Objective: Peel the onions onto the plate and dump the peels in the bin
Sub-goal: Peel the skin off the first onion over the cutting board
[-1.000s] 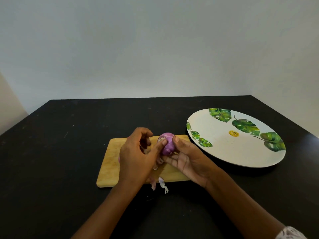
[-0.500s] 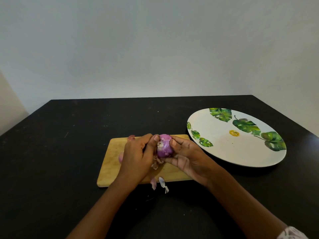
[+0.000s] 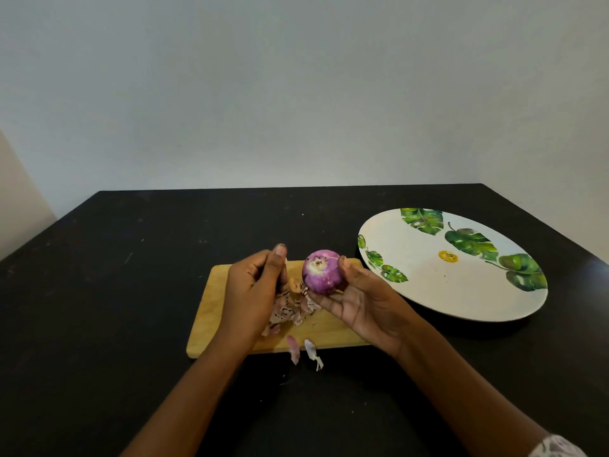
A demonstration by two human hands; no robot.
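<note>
Cradling the onion between thumb and curled fingers, the right hand holds it raised over the far right part of the cutting board. Most of the onion looks purple and bare. The left hand is curled just beside it, thumb against forefinger, apparently pinching a bunch of peels that hangs down to the board. One strip seems to run back to the onion's underside.

A sharp tug could snap that strip short and leave a patch stuck on. The slick onion sits in a light hold and might slip, then roll across the bench. Two scraps at the board's near edge already spill onto the bench, so they could be missed or brushed to the floor. The plate by the bench's right edge holds nothing, and no bin is in view.
</note>
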